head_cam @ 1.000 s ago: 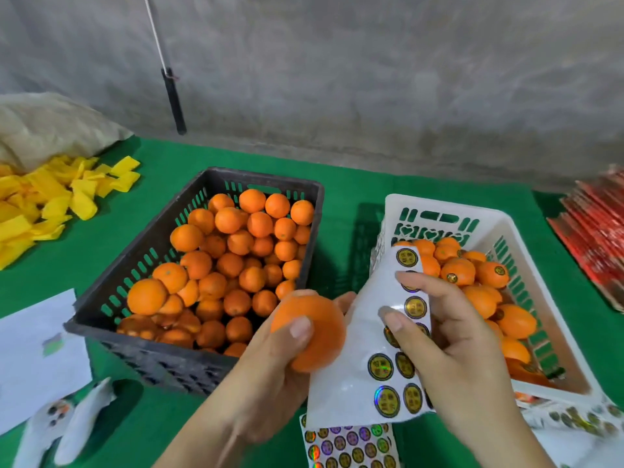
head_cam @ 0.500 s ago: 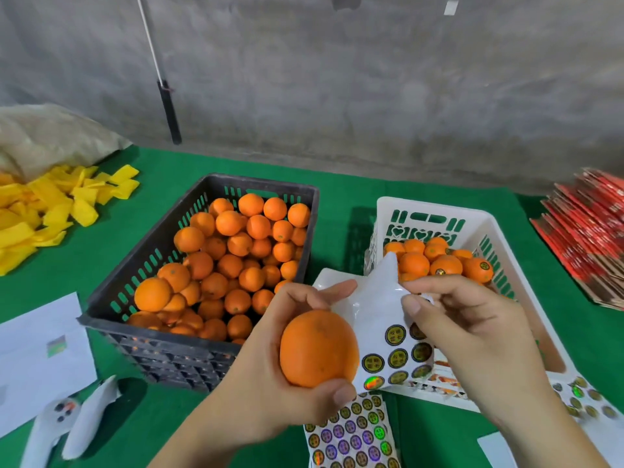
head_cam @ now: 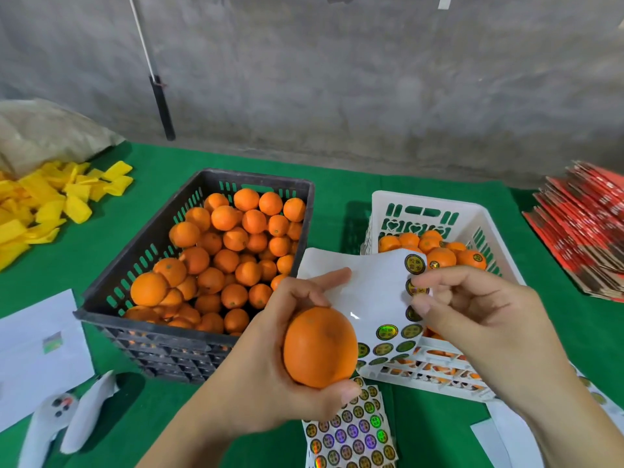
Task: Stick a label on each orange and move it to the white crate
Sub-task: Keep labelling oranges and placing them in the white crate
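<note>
My left hand (head_cam: 270, 359) grips one orange (head_cam: 319, 346) in front of me, low in the middle. Its fingers also hold the edge of a white label sheet (head_cam: 368, 282) that curls up behind the fruit. My right hand (head_cam: 472, 319) pinches a round gold label (head_cam: 418, 288) at the sheet's right edge. A dark crate (head_cam: 101, 305) full of oranges stands to the left. The white crate (head_cam: 435, 204) with several labelled oranges stands to the right, partly hidden by the sheet and my right hand.
More label sheets (head_cam: 351, 434) lie on the green cloth below my hands. White paper (head_cam: 37, 349) and a white controller (head_cam: 50, 420) sit at the near left, yellow strips (head_cam: 40, 204) far left, red packets (head_cam: 584, 228) at the right edge.
The label sheet has bent upward and the right hand's fingertips have closed on a label at its right edge. The orange stays in the left hand, slightly lower.
</note>
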`<state>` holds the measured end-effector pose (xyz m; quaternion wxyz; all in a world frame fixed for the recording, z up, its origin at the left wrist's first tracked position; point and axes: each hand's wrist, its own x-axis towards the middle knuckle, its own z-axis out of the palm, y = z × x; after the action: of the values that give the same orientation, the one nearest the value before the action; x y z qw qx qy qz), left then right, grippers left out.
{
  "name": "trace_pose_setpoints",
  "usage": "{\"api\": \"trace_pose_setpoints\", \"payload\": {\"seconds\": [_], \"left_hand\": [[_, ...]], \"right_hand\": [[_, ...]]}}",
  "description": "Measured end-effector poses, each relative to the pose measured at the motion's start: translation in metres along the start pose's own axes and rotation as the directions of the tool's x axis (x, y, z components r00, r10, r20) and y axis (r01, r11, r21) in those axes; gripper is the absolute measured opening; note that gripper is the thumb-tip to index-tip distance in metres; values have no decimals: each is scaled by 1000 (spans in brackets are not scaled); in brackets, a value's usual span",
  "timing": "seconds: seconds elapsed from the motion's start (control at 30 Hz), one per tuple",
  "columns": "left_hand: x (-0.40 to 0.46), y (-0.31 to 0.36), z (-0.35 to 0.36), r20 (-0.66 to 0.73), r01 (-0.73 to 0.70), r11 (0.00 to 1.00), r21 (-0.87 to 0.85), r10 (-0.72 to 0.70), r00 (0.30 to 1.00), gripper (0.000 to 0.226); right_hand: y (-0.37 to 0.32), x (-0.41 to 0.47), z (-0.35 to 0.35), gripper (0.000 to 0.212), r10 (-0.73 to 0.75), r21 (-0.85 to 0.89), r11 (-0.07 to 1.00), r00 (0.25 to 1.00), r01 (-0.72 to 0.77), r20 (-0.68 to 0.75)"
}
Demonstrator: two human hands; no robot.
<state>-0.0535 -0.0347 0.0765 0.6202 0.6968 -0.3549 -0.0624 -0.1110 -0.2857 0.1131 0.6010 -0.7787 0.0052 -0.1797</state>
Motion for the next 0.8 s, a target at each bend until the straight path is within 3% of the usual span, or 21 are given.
{"api": "trace_pose_setpoints", "payload": {"seconds": [0.2, 0.33, 0.4, 0.53, 0.6, 0.67, 0.7, 0.73, 0.8], "left_hand": [[0, 3, 0, 10, -30, 999, 28, 29, 1000, 79], [-2, 2, 2, 22, -86, 988, 124, 84, 996, 76], [-3, 1, 2, 37, -113, 969, 221, 107, 994, 77], [-3, -3, 5, 69, -141, 947, 289, 126, 990, 78], [-4, -6, 8, 60, -114, 958, 262, 102, 993, 78], [-4, -8, 10, 32, -71, 968, 241, 66, 997, 79], [-5, -9, 12, 18, -48, 973, 226, 45, 999, 81], [-5, -8, 13, 9, -20, 977, 210, 18, 1000, 86], [-3, -7, 17, 18, 24, 982, 189, -28, 999, 95]], "right_hand": [[5, 1, 3, 11, -1, -44, 999, 999, -1, -34], [14, 0, 5, 17, 124, 92, 989, 989, -117, -74], [22, 1, 4, 9, 199, 148, 971, 977, -186, -79], [27, 1, 4, 10, 210, 146, 970, 972, -194, -107], [24, 0, 5, 8, 130, 75, 991, 960, -115, -247], [18, -2, 7, 12, -72, -101, 994, 882, 28, -466], [10, -5, 10, 16, -186, -163, 980, 840, 118, -510], [2, -10, 15, 17, -300, -230, 949, 833, 214, -464], [-8, -25, 32, 10, -477, -380, 839, 862, 389, -172]]}}
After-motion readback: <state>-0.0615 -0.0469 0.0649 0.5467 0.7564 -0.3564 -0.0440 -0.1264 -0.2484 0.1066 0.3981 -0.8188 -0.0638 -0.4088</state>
